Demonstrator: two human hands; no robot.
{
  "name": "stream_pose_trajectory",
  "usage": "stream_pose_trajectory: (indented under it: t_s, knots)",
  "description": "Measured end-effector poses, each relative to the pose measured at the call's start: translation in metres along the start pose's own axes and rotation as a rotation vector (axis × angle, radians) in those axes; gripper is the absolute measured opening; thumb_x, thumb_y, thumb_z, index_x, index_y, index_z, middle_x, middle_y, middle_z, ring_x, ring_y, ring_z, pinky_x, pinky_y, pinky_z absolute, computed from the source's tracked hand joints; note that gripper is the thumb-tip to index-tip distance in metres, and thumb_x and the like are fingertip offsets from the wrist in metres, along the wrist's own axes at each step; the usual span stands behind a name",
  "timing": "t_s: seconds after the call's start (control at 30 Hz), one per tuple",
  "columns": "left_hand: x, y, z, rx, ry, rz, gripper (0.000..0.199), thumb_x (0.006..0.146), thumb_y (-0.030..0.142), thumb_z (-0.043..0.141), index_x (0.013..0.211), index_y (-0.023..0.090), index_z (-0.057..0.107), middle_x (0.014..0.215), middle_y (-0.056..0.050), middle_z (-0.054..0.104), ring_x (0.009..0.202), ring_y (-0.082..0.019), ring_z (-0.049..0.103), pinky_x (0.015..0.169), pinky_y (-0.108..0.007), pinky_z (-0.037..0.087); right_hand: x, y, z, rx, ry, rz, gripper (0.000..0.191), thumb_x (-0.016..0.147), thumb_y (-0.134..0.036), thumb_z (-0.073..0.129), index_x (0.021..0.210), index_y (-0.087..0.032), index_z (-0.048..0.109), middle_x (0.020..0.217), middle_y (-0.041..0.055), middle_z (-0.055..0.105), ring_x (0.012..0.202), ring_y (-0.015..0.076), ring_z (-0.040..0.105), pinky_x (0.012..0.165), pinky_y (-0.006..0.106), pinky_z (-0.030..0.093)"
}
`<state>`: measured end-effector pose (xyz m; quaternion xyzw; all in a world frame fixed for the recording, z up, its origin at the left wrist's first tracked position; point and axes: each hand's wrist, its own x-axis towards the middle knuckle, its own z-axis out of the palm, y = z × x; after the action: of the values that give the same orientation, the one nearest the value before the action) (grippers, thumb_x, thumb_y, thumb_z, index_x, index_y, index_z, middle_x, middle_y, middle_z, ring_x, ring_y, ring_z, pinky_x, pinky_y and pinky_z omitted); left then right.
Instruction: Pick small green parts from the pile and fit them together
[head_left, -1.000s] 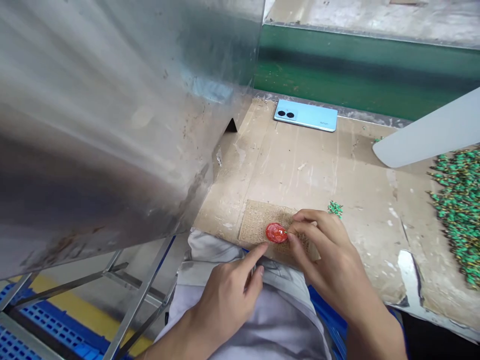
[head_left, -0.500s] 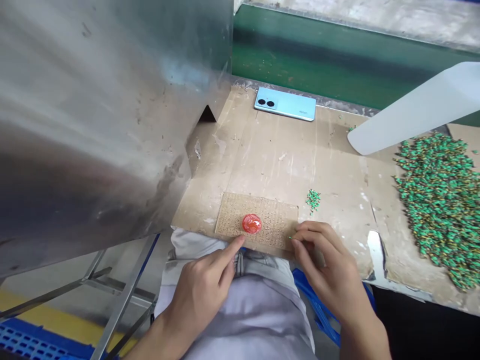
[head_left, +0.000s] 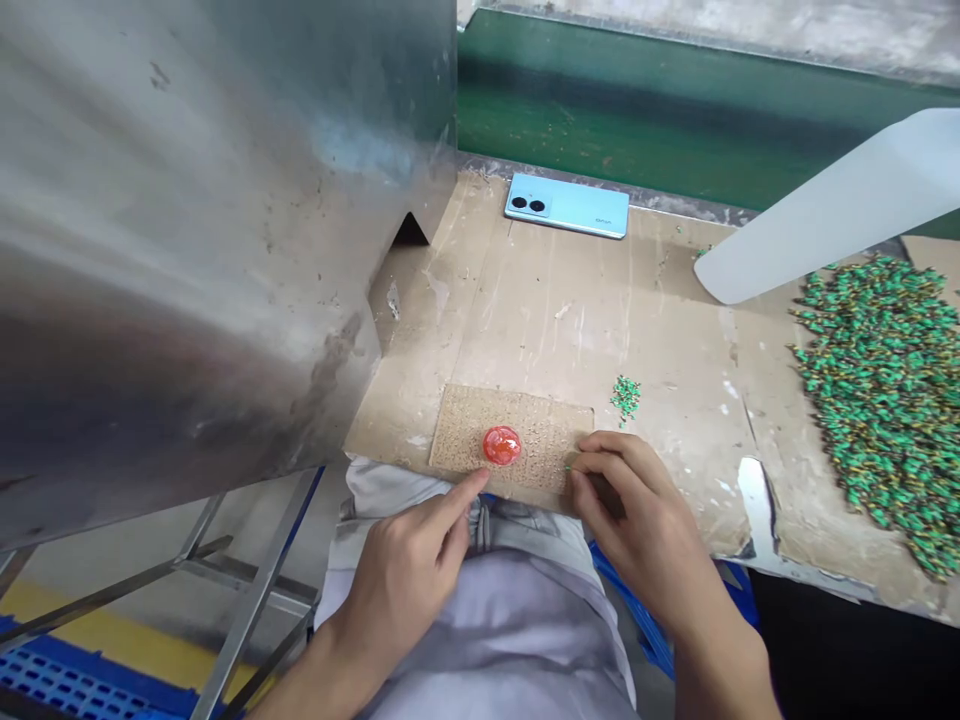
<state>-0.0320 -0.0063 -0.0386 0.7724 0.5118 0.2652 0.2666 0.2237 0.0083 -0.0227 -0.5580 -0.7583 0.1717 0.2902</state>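
As right hand (head_left: 645, 540) grip pinches a tiny green piece (head_left: 570, 467) at cork mat (head_left: 547, 440) | left hand (head_left: 401, 585) spread, forefinger seemingly steadying mat's near edge | red disc (head_left: 502, 445) on mat | green heap (head_left: 877, 400) right of mat

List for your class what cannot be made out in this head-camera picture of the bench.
Head view:
The green speck at the right hand's fingertips: too small to identify, and the fingers partly hide it; whether it is gripped cannot be told.
The green pieces in the heap: too small to identify; the right edge cuts the heap off.
The blue phone's underside: hidden against the cardboard sheet.
The bench's left part: hidden behind the metal sheet.
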Motion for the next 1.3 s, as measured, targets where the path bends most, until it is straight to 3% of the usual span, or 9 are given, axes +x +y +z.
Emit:
stream_pose_trajectory:
  t_s: [0.2,0.5,0.8,0.97,1.03,1.1,1.2,1.3]
  knots:
    - [0.002,0.008,-0.004,-0.124,0.058,0.096,0.044,0.101,0.001,0.050,0.139,0.013,0.068,0.077,-0.001,0.078,0.060,-0.012,0.070,0.060,-0.022,0.055,-0.002,0.000,-0.006,0.037,0.053,0.055,0.010,0.103,-0.013,0.059,0.104,-0.023,0.063,0.115,0.0095,0.062,0.108,0.0234,0.066,0.087,0.038,0.060]
    - [-0.001,0.018,0.013,-0.160,-0.018,0.076,0.044,0.101,0.004,0.048,0.138,0.014,0.069,0.078,-0.003,0.079,0.061,-0.017,0.073,0.057,-0.027,0.057,0.001,0.004,0.002,-0.037,-0.022,0.020,0.007,0.106,-0.018,0.056,0.104,-0.021,0.062,0.119,0.0129,0.061,0.112,0.0272,0.067,0.093,0.046,0.060]
    - [-0.002,0.014,0.015,-0.039,-0.080,0.004,0.048,0.101,0.007,0.047,0.142,0.017,0.068,0.081,-0.005,0.082,0.061,-0.021,0.076,0.055,-0.030,0.057,0.005,0.006,0.002,-0.043,-0.016,0.011,0.007,0.104,-0.020,0.057,0.102,-0.022,0.064,0.116,0.0125,0.065,0.109,0.0285,0.069,0.089,0.047,0.061]
    - [-0.003,0.013,0.016,-0.117,-0.073,-0.022,0.048,0.102,0.009,0.046,0.143,0.019,0.068,0.084,-0.006,0.081,0.065,-0.020,0.073,0.061,-0.030,0.055,0.006,0.007,-0.003,-0.020,-0.010,0.020,0.008,0.106,-0.020,0.056,0.101,-0.022,0.062,0.116,0.0125,0.065,0.107,0.0272,0.069,0.084,0.044,0.061]
    - [-0.002,0.017,0.013,-0.256,-0.080,-0.089,0.042,0.103,0.012,0.047,0.138,0.020,0.070,0.086,-0.006,0.079,0.065,-0.017,0.069,0.062,-0.029,0.053,0.005,0.006,-0.006,-0.012,0.006,0.035,0.007,0.106,-0.020,0.055,0.104,-0.022,0.062,0.117,0.0123,0.064,0.105,0.0257,0.069,0.079,0.041,0.060]
    - [-0.001,0.024,0.007,-0.498,-0.111,-0.245,0.032,0.104,0.017,0.052,0.129,0.020,0.071,0.085,-0.003,0.073,0.066,-0.015,0.062,0.063,-0.026,0.050,0.004,0.004,-0.009,-0.010,0.031,0.039,0.006,0.106,-0.020,0.056,0.106,-0.022,0.062,0.117,0.0119,0.063,0.102,0.0246,0.068,0.075,0.039,0.058]
    - [0.003,0.035,-0.001,-1.112,-0.207,-0.501,0.022,0.100,0.025,0.062,0.121,0.019,0.068,0.083,0.001,0.062,0.068,-0.011,0.058,0.062,-0.021,0.046,0.002,-0.004,-0.011,0.035,0.060,0.032,0.007,0.105,-0.018,0.058,0.106,-0.023,0.063,0.116,0.0108,0.064,0.100,0.0230,0.067,0.070,0.035,0.054]
    - [0.007,0.042,-0.003,-1.646,-0.267,-0.654,0.023,0.093,0.024,0.074,0.113,0.015,0.070,0.085,-0.001,0.067,0.070,-0.009,0.066,0.060,-0.017,0.045,-0.003,-0.017,-0.011,0.131,0.112,0.032,0.009,0.104,-0.015,0.059,0.104,-0.023,0.063,0.109,0.0083,0.063,0.099,0.0218,0.064,0.076,0.034,0.053]
